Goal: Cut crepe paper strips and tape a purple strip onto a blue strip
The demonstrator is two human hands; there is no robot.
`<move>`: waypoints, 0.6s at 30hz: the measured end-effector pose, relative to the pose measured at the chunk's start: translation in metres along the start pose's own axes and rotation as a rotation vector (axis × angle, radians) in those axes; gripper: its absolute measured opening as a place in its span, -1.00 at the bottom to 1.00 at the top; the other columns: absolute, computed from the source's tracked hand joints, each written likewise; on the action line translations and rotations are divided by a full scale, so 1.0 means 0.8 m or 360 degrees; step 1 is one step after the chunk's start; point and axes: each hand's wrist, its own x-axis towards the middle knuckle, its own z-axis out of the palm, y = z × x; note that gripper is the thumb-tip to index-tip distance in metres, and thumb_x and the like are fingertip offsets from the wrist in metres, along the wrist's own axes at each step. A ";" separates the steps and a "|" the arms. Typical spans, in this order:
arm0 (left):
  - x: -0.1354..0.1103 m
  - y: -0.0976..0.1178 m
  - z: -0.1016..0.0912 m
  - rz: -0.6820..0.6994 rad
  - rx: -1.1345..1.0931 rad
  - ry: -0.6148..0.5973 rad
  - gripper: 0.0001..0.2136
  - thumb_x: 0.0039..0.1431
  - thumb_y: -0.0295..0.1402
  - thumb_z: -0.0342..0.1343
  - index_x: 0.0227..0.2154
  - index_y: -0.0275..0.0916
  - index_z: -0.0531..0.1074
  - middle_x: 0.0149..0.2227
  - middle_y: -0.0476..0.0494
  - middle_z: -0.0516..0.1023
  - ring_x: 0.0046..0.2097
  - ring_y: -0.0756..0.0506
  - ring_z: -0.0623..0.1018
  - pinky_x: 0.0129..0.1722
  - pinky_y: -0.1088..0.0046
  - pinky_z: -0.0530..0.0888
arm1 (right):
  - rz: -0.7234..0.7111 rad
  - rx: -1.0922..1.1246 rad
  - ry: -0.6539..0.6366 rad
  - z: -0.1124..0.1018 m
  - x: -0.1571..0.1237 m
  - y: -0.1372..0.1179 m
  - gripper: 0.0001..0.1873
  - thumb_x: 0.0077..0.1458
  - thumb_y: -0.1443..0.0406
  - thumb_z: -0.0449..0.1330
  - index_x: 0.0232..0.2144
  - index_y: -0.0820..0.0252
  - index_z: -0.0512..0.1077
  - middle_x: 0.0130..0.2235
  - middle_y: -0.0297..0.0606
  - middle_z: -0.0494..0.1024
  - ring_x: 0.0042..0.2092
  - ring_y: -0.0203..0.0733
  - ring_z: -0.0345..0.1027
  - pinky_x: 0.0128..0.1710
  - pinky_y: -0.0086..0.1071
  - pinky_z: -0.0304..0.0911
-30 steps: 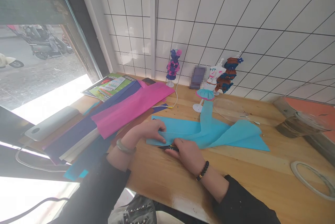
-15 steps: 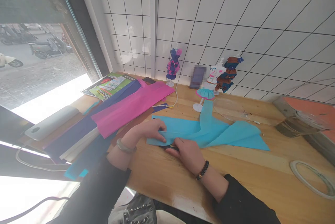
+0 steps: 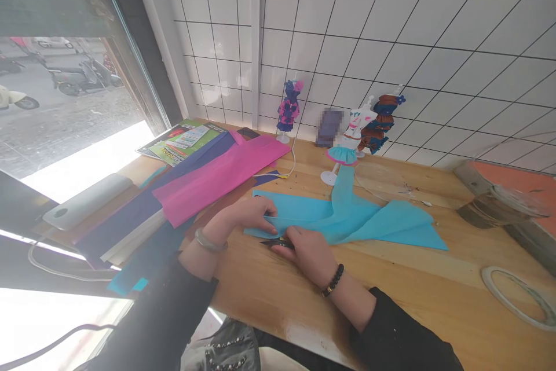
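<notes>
A light blue sheet of crepe paper [image 3: 369,220] lies spread on the wooden table [image 3: 412,301]. My left hand [image 3: 254,215] pinches the paper's near left edge, fingers closed on a fold. Just beside it, my right hand [image 3: 308,255] is closed around small dark scissors [image 3: 271,242]. Their tips poke out to the left, along the paper's lower edge. A strip of the same blue paper runs up to a small doll stand with a blue skirt [image 3: 345,148].
Pink [image 3: 221,177] and purple paper sheets lie at the left, beside a green booklet [image 3: 182,142]. Two more dressed doll figures [image 3: 289,107] [image 3: 377,122] stand by the tiled wall. A tape ring [image 3: 516,296] lies at the right. A window is on the left.
My right hand has edged slightly left along the paper's lower edge, and the scissor tips now show more. My left hand keeps its hold on the fold.
</notes>
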 end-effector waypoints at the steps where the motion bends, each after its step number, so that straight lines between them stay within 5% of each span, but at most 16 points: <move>1: 0.000 0.000 0.000 -0.0004 -0.0003 -0.0003 -0.69 -0.14 -0.08 0.15 -0.44 -0.22 0.36 -0.42 0.02 0.36 -0.30 -0.04 0.34 -0.36 0.51 0.21 | 0.0005 0.0003 -0.0007 0.000 0.001 0.000 -0.56 0.09 -0.05 -0.06 -0.44 0.19 0.32 -0.43 -0.29 0.49 -0.40 -0.23 0.37 -0.53 -0.41 -0.04; 18: -0.001 -0.001 0.001 -0.0002 -0.0030 -0.0011 -0.66 -0.16 -0.05 0.14 -0.40 -0.21 0.37 -0.37 0.01 0.35 -0.27 -0.05 0.33 -0.36 0.51 0.19 | 0.0054 0.0045 -0.0022 0.003 0.001 0.001 -0.56 0.08 -0.05 -0.05 -0.44 0.18 0.34 -0.45 -0.33 0.50 -0.40 -0.22 0.39 -0.52 -0.39 -0.07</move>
